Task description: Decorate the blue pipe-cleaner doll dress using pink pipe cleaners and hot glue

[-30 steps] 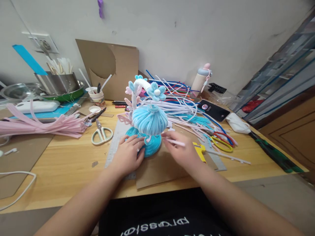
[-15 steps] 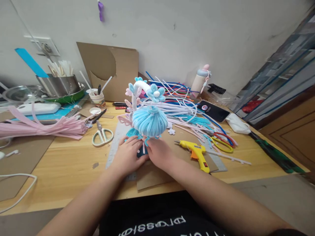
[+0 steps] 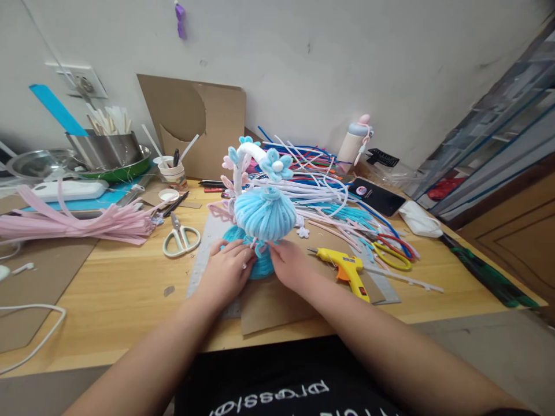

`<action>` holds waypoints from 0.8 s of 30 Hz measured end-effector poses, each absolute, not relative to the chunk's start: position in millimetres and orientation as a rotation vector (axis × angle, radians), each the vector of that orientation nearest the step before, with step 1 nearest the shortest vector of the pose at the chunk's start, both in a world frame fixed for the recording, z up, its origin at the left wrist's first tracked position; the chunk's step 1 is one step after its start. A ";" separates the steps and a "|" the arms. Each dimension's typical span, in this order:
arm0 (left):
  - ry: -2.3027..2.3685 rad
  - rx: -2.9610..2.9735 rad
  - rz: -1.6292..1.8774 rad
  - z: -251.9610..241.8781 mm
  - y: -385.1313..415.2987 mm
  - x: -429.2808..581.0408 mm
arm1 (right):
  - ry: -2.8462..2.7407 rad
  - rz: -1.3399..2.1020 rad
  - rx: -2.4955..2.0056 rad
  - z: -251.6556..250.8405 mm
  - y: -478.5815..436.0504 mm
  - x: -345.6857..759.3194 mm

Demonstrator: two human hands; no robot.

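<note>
A craft figure of fuzzy pipe cleaners stands on the cardboard in front of me. It has a light blue ribbed dome (image 3: pixel 264 214) on top and a rounded blue lower part (image 3: pixel 262 267). Behind the dome rises a white arched stem (image 3: pixel 237 176) that carries blue and pink flowers, with a large blue flower (image 3: pixel 276 165) at its end. My left hand (image 3: pixel 229 267) is closed around the lower part's left side. Against the right side, just under the dome, my right hand (image 3: pixel 291 264) grips with bent fingers. The dome and the hands hide some fingertips.
To the right lies a yellow glue gun (image 3: pixel 347 268), with yellow-handled scissors (image 3: pixel 392 257) beyond. White-handled scissors (image 3: pixel 181 238) and a pink pipe cleaner bundle (image 3: pixel 87 222) are at left. Many loose pipe cleaners (image 3: pixel 312 193) lie behind the figure, near a phone (image 3: pixel 377 195) and a bottle (image 3: pixel 352 144).
My right hand has shifted slightly right, away from my left hand. More of the figure's blue lower part shows between them. The dome has barely moved.
</note>
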State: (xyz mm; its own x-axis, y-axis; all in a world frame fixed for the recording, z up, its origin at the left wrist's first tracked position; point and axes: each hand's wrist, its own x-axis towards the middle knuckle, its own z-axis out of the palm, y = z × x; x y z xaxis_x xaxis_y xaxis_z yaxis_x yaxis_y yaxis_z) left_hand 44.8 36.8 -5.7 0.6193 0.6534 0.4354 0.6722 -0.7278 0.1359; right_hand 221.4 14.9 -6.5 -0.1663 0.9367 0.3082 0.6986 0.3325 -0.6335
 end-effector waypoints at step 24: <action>-1.061 -2.753 -0.663 -7.9 36.3 45.9 | -2.207 0.290 -1.570 -6.7 0.6 228.7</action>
State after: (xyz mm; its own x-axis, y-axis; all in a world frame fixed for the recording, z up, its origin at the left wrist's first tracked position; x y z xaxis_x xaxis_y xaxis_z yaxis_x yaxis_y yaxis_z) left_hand 45.9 36.3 -7.9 0.6589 0.6111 0.4386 0.6624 -0.7477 0.0468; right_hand 228.7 0.6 -6.7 -0.2777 0.9371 0.2114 0.8508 0.3421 -0.3988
